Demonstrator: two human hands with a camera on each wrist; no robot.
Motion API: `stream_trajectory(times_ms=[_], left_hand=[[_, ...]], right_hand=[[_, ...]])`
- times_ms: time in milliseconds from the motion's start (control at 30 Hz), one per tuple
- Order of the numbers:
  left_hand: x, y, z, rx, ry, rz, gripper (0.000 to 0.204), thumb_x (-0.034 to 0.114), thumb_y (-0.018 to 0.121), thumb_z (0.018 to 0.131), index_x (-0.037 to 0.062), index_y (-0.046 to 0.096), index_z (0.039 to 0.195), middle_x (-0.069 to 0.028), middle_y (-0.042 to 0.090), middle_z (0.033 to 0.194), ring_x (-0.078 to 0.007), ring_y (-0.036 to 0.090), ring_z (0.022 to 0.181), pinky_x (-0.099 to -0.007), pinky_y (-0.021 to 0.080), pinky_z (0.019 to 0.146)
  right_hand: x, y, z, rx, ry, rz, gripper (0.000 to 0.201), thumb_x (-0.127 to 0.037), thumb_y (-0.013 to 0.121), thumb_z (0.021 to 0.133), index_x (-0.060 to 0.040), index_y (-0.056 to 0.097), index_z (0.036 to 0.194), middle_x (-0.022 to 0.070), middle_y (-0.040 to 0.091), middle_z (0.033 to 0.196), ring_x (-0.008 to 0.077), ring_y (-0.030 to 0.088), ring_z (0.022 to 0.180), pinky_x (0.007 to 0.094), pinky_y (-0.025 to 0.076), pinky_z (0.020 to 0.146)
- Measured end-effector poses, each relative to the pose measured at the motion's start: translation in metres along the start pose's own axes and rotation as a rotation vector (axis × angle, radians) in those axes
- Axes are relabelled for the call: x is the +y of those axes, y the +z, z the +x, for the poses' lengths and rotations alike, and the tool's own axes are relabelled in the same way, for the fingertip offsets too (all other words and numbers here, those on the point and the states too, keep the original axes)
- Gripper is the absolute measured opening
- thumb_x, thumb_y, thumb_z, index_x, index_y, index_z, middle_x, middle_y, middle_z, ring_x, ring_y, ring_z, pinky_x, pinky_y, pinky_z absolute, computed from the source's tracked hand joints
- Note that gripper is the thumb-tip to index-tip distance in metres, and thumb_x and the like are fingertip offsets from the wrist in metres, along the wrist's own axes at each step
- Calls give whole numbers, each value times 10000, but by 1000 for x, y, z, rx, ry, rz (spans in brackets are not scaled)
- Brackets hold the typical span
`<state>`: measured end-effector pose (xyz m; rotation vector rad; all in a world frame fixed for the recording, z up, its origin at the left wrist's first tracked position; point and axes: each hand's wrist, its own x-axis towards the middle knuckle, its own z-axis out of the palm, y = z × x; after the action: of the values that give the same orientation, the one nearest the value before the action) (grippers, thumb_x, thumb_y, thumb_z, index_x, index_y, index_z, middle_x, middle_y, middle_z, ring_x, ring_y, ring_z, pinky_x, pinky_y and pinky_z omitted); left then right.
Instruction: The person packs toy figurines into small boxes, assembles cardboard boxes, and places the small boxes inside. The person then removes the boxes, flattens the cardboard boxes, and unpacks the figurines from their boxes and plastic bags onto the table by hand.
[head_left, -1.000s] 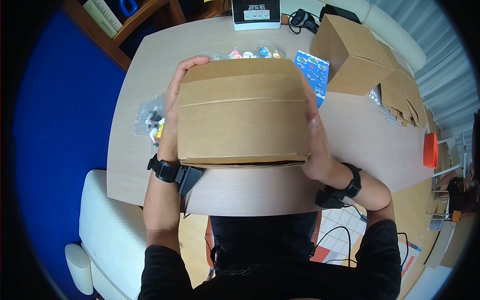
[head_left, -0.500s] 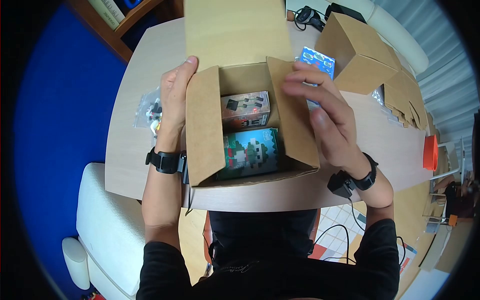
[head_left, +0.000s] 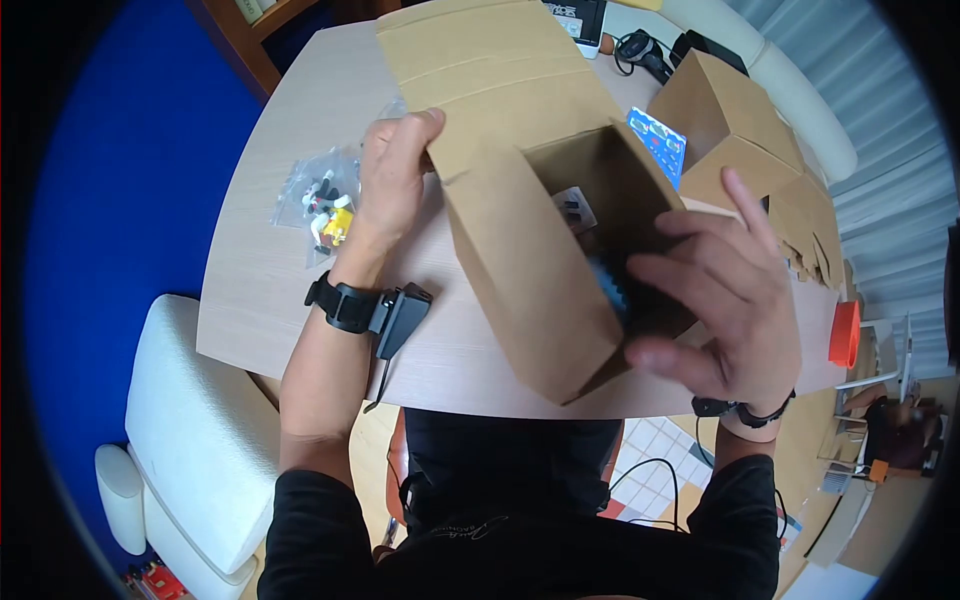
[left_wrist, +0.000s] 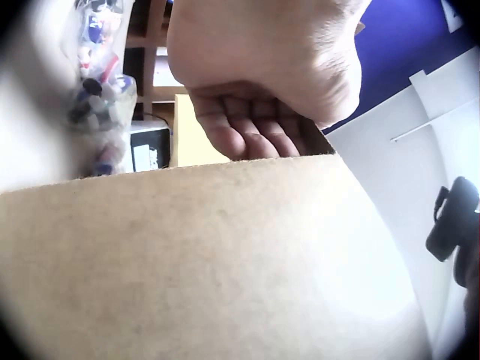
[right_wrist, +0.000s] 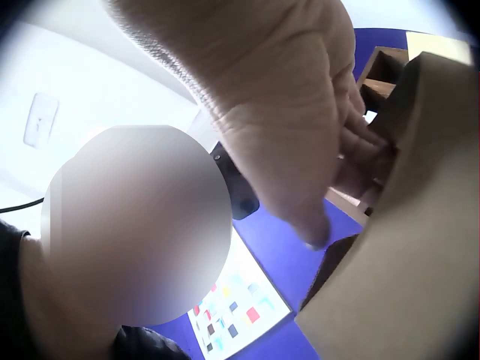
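Note:
An open cardboard box (head_left: 520, 290) is tilted over the table in the head view, its long lid flap (head_left: 500, 70) folded back. My left hand (head_left: 393, 180) grips its left edge near the flap's fold, thumb on top; in the left wrist view the fingers (left_wrist: 259, 142) curl behind the cardboard edge. Over the opening's right side my right hand (head_left: 735, 290) is spread, fingers loosely bent and slightly blurred, holding nothing. Inside the box, a small pale box (head_left: 573, 210) and a blue-green box (head_left: 608, 285) partly show; the inner wall and shadow hide the rest.
Bagged toy figures (head_left: 325, 215) lie left of the box. To the right are a blue printed card (head_left: 657, 145), a second cardboard box (head_left: 740, 120), and an orange container (head_left: 844, 335) at the table's edge. A black cabled device (head_left: 643, 50) sits at the back.
The box was turned, its flap opened back and the two small boxes inside came into view. It then tilted and swung right. The right hand let go of its side and moved over the opening.

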<state>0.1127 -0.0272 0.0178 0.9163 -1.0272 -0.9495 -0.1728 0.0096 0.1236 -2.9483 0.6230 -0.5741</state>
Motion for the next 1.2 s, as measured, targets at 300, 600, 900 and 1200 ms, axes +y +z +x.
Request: stream_trajectory(times_ms=[300, 600, 900, 1200], left_hand=[[-14, -8, 7, 3, -19, -153, 369, 293, 517, 925, -2, 648, 746, -20, 602, 641, -79, 527, 549, -222, 399, 549], [-10, -3, 0, -168, -8, -50, 355, 288, 507, 932, -13, 665, 830, -44, 644, 705, -99, 566, 611, -226, 423, 595], [-7, 3, -9, -164, 2, -207, 282, 194, 534, 934, -48, 613, 1054, -102, 658, 988, -165, 589, 887, -277, 445, 818], [-39, -30, 9, -40, 239, 180, 182, 131, 511, 949, -22, 604, 980, -165, 628, 963, -249, 591, 892, -328, 466, 797]], right_hand=[[11, -2, 42, -181, 229, -506, 351, -205, 659, 829, -50, 620, 1141, 113, 595, 928, 302, 584, 927, 423, 427, 959], [29, 57, 60, -410, -94, -825, 239, -195, 546, 855, -75, 649, 1035, 23, 597, 954, 172, 534, 983, 291, 366, 851], [40, 71, 60, -391, -22, -337, 229, -186, 527, 878, -52, 622, 1037, 82, 622, 913, 243, 604, 872, 327, 455, 779], [13, 9, 70, -259, -71, -429, 289, -222, 683, 787, -36, 612, 997, 82, 634, 861, 274, 633, 845, 359, 502, 745]])
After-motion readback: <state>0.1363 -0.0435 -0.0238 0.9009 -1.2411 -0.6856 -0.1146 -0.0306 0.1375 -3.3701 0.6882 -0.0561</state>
